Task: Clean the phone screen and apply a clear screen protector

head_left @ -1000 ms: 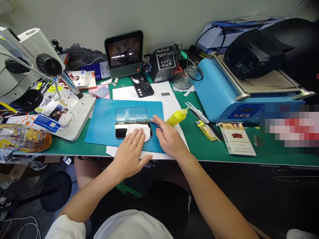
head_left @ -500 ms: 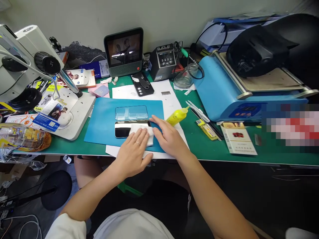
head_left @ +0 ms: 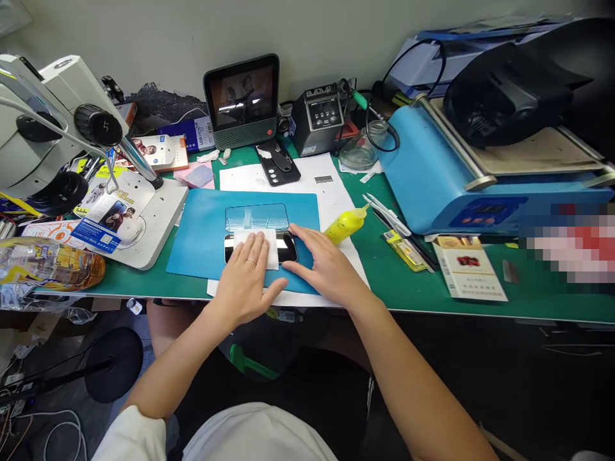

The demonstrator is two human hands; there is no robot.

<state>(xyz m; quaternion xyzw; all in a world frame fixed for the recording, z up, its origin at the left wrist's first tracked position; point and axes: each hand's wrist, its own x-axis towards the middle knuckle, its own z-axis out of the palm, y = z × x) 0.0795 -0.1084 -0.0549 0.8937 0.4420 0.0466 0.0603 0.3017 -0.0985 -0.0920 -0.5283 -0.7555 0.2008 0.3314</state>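
A phone (head_left: 288, 246) with a glossy black face lies on the blue mat (head_left: 192, 237). My left hand (head_left: 245, 278) presses a white wipe (head_left: 272, 251) flat against the phone's middle, fingers stretched out together. At the phone's right end, my right hand (head_left: 329, 264) has thumb and forefinger around the edges, bracing it. Just behind the phone lies a clear, dark-rimmed glass panel (head_left: 255, 217). A yellow squeeze bottle (head_left: 346, 224) lies to the right of my right hand. The wipe and my left fingers hide part of the phone.
A microscope stand (head_left: 158, 224) and a drink bottle (head_left: 52, 264) occupy the left. Behind are a black phone back (head_left: 276, 165), a smart display (head_left: 245, 96) and a soldering station (head_left: 319, 121). Tweezers (head_left: 389, 214), a cigarette pack (head_left: 468, 269) and a blue machine (head_left: 432, 192) are rightward.
My left hand has slid the wipe leftward along the phone, uncovering its right end. My right thumb has come down to the phone's near edge. The view has shifted slightly.
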